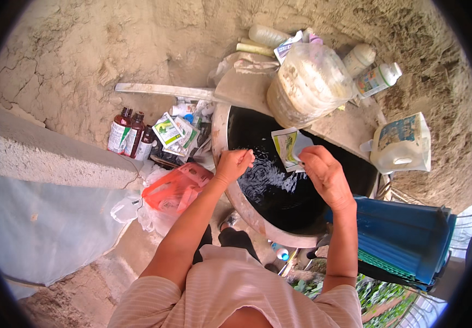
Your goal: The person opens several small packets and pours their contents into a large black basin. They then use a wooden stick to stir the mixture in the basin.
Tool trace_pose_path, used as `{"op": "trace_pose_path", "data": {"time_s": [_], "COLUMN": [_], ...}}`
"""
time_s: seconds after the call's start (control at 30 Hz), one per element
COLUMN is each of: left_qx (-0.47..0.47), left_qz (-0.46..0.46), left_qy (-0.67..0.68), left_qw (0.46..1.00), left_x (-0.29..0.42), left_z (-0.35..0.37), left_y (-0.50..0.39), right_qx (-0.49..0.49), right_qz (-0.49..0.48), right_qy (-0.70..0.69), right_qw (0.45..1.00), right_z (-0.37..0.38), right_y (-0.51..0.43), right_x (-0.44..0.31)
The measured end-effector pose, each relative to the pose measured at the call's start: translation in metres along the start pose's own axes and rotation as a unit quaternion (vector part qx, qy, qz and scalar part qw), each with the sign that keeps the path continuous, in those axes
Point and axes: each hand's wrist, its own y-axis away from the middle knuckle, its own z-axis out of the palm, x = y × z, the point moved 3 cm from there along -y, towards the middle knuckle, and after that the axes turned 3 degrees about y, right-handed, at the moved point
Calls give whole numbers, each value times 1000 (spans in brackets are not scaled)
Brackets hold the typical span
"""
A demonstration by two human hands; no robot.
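My right hand (322, 174) pinches a green and white foil sachet (287, 145) by its edge, above the dark water (277, 205) in a round basin. My left hand (236, 164) is closed with its fingertips together, over the left rim of the basin (242, 207); whether something small is between those fingers cannot be seen. Ripples show on the water between the two hands. More sachets (168, 130) lie in a pile left of the basin, beside several brown bottles (120, 129) with labels.
A cloudy plastic tub (309, 86) stands on a board (244, 88) across the basin's far side. White bottles (377, 80) and a translucent jug (400, 143) lie to the right. Blue plastic crates (400, 233) flank the basin's right; a red plastic bag (176, 186) lies left.
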Motion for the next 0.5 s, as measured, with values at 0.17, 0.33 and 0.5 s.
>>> {"op": "trace_pose_path", "data": {"time_s": [0.17, 0.33, 0.5], "left_qx": [-23, -22, 0], "left_qz": [-4, 14, 32], "left_qy": [-10, -28, -45], "left_qw": [1000, 999, 998], "left_x": [3, 3, 4], "left_z": [1, 0, 1], "left_y": [0, 0, 1], "right_qx": [88, 205, 190], "right_qz": [97, 242, 267], "right_qy": [-122, -446, -626], "right_qw": [984, 837, 708], "right_z": [-55, -69, -77], "right_y": [-37, -84, -110], "right_x": [-5, 33, 79]}}
